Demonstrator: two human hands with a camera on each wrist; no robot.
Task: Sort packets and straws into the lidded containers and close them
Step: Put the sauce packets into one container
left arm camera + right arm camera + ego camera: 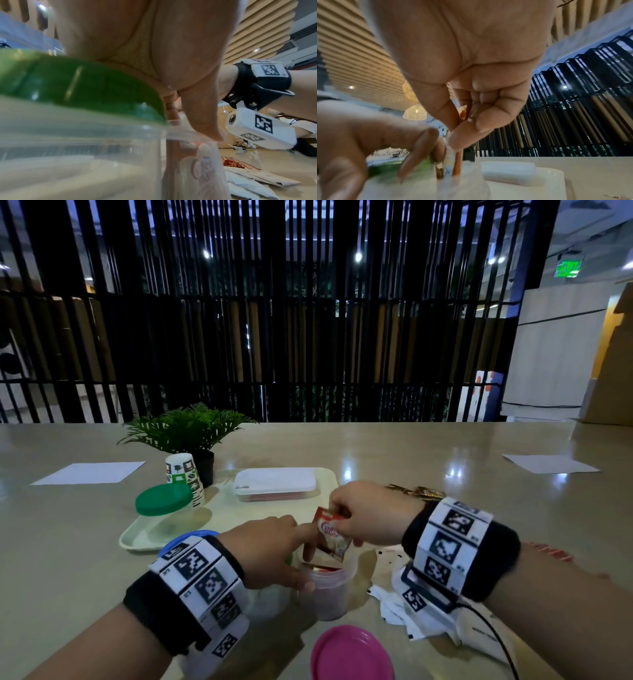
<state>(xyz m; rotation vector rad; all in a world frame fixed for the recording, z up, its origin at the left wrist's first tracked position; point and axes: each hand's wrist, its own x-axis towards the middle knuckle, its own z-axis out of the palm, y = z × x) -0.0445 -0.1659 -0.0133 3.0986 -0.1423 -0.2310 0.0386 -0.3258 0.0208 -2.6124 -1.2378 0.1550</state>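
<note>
A clear round container point(329, 597) stands open at the table's front centre, with packets inside it. My left hand point(301, 566) grips its rim, thumb on the near side and index finger at the far side. My right hand point(337, 518) pinches the top of a red and white creamer packet point(334, 537), whose lower end is inside the container's mouth. The right wrist view shows the same pinch point(458, 129) above the packet point(450, 159). In the left wrist view the printed packets point(204, 170) show through the clear wall. A pink lid point(351, 655) lies in front.
A pale tray point(329, 474) holds a green-lidded tub point(163, 498) and a white lidded box point(274, 482). Behind my left wrist sits a blue lid point(186, 539). White packets point(394, 594) lie under my right wrist, red straws point(551, 553) beyond. A plant point(186, 429) and paper cups point(183, 474) stand behind the tray.
</note>
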